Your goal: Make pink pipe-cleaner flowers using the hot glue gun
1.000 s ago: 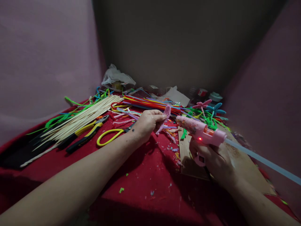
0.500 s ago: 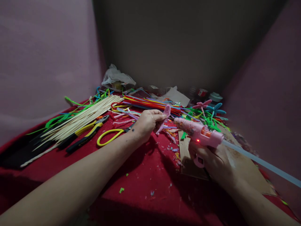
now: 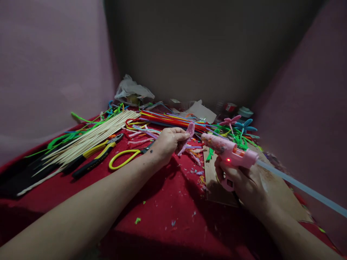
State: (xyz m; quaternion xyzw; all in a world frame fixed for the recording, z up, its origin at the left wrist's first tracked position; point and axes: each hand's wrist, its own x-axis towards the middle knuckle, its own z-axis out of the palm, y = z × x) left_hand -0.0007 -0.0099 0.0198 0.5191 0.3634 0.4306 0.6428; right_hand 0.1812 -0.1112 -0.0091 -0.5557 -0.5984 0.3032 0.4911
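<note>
Between thumb and fingers, my left hand pinches a bent pink pipe cleaner, with one loop pointing up and a tail hanging below. My right hand is wrapped round the handle of a pink hot glue gun. Its red light glows, and a long clear glue stick sticks out of its back. The nozzle points left, a short gap from the pipe cleaner. Yellow-handled scissors lie beside my left wrist, their blades partly hidden behind it.
Yellow-and-black pliers and a bundle of wooden sticks lie at the left. Behind my hands are coloured pipe cleaners. A cardboard sheet sits under my right hand. Pink and blue pipe-cleaner flowers stand at the back right.
The whole view has shifted slightly, so the table things appear a little further left. Both hands keep their holds, and the glue gun stays close to the pipe cleaner.
</note>
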